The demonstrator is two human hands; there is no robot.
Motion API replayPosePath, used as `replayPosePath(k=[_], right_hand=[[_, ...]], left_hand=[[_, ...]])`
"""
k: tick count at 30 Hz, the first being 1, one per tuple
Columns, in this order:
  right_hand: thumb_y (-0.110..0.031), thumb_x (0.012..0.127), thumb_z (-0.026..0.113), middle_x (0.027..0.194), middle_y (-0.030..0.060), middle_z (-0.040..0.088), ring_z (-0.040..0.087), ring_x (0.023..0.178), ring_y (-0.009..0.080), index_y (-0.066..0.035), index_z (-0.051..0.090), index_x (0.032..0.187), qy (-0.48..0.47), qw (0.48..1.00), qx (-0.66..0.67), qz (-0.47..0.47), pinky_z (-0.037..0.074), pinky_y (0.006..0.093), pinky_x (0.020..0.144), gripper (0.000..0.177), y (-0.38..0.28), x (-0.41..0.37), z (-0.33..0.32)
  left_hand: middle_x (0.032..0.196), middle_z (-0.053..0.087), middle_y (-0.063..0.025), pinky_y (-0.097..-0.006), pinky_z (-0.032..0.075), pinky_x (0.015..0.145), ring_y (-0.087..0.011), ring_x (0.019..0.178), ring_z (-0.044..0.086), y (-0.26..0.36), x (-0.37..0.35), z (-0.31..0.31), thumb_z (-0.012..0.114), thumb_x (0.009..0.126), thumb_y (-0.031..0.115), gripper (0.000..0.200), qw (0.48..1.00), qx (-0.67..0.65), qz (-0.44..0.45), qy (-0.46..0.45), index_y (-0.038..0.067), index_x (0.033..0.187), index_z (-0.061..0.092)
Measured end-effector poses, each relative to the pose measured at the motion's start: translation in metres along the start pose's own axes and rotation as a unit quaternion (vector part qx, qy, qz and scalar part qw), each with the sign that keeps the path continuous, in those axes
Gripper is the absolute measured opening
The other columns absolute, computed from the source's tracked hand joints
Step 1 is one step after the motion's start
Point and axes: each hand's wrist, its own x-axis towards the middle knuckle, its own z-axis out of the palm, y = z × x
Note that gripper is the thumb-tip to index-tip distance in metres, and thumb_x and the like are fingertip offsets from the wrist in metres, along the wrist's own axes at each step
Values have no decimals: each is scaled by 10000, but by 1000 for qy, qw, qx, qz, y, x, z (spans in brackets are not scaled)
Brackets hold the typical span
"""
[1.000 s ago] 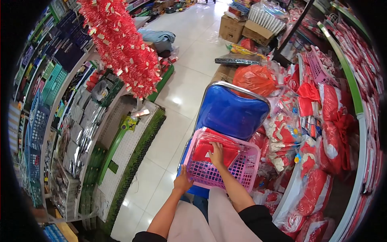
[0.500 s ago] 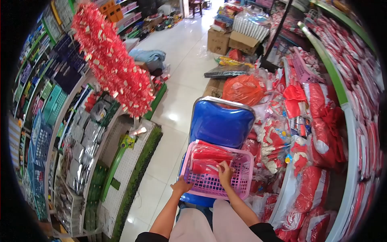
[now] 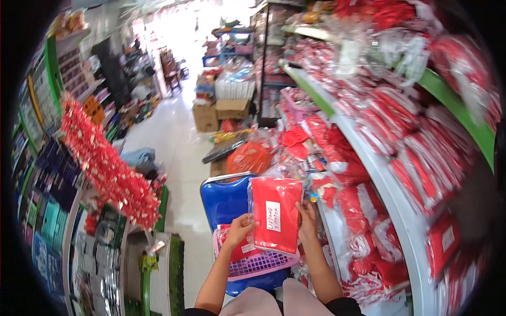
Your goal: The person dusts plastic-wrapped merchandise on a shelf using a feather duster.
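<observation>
Between my two hands is a red fabric packet (image 3: 284, 210) in clear plastic, with a white label reading "LISPANG 7 METER". My left hand (image 3: 241, 229) grips its left edge, fingers closed on it. At the right edge, my right hand (image 3: 307, 217) holds it too, thumb toward the front. Below the packet sits a pink plastic basket (image 3: 258, 267), partly hidden by it. Another red packet (image 3: 237, 247) with a small white label lies inside the basket. The basket rests on the seat of a blue chair (image 3: 225, 203).
A shelf (image 3: 363, 139) of bagged red-and-white cloth curves along the right. Red tinsel (image 3: 105, 163) hangs at the left above stocked shelves. An orange plastic bag (image 3: 249, 158) and cardboard boxes (image 3: 232, 109) stand beyond the chair. The tiled aisle (image 3: 176, 142) runs toward the bright doorway.
A red packet has come up out of the basket and is now in both hands. My left hand has left the basket's rim. The view has tilted up and turned to the right.
</observation>
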Motion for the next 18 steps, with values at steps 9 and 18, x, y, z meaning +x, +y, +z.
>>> replayPosePath(k=[9, 18], right_hand=[[-108, 913, 523, 1226, 92, 513, 529, 1080, 161, -37, 337, 1337, -76, 991, 48, -96, 414, 309, 925, 469, -82, -143, 9], [23, 877, 525, 1185, 138, 553, 586, 980, 154, -106, 154, 1430, 65, 961, -12, -267, 486, 300, 830, 678, -131, -278, -5]], left_hand=[[888, 659, -22, -208, 477, 689, -55, 749, 588, 108, -72, 31, 649, 812, 21, 224, 984, -126, 63, -106, -1, 1033, 618], [987, 646, -54, -263, 481, 799, -100, 852, 602, 166, -113, 95, 637, 848, 162, 303, 936, -99, 73, -329, -8, 1094, 586]])
